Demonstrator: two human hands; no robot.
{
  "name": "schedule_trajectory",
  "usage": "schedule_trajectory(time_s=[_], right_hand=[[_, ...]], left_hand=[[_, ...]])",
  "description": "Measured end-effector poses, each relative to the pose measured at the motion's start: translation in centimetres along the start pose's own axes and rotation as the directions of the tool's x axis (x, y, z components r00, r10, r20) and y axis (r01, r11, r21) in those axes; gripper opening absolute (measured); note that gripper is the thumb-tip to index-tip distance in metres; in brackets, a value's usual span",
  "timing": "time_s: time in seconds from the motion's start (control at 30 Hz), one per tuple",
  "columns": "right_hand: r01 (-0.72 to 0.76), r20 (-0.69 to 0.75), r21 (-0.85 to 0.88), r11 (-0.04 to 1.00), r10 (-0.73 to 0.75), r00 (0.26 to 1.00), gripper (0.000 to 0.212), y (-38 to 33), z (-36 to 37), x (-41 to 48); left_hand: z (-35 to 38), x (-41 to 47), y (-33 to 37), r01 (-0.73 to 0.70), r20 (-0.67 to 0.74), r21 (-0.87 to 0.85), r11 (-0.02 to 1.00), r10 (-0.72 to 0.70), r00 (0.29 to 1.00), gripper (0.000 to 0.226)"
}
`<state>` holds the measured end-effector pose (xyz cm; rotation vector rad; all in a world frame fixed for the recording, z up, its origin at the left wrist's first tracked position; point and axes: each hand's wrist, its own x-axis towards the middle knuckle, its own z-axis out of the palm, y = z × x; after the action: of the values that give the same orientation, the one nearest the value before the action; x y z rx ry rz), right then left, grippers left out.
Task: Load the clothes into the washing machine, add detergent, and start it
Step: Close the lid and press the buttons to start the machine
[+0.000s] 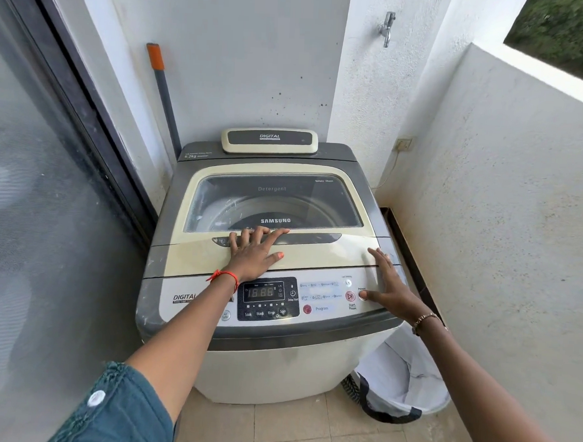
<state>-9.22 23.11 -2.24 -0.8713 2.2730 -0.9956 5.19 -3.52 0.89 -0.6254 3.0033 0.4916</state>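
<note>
A top-loading washing machine (277,360) stands in a balcony corner with its glass lid (271,200) down. Through the glass I see a drum, and I cannot tell what is inside. My left hand (254,249) lies flat on the cream lid, fingers at the handle recess (302,238). My right hand (386,285) rests spread on the right end of the control panel (316,300), its thumb on the Power button (362,294). The display (262,291) reads 18:88. A white laundry basket (400,379) with dark trim sits on the floor to the machine's right.
A glass sliding door (43,210) fills the left side. A grey mop handle (163,95) with an orange tip leans in the back corner. A tap (387,28) and a wall socket (403,144) are on the right wall. A low white balcony wall (518,197) runs along the right.
</note>
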Motion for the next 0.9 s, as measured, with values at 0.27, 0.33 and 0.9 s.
schedule_trajectory(time_s=[0.27,0.33,0.9], right_hand=[[0.013,-0.020,0.059,0.998,-0.012,1.000,0.086,-0.1,-0.2,-0.5],[0.008,-0.020,0.068,0.998,-0.007,1.000,0.087,0.0,-0.1,-0.5],[-0.019,-0.101,-0.133,0.991,0.006,0.995,0.113,-0.5,1.1,-0.2]], left_hand=[[-0.3,-0.3,0.1,0.009,0.029,-0.021,1.000,-0.008,1.000,0.049],[-0.5,-0.4,0.1,0.005,0.046,-0.026,1.000,-0.004,0.999,0.051],[-1.6,-1.0,-0.3,-0.027,0.101,-0.261,0.965,0.056,0.993,0.059]])
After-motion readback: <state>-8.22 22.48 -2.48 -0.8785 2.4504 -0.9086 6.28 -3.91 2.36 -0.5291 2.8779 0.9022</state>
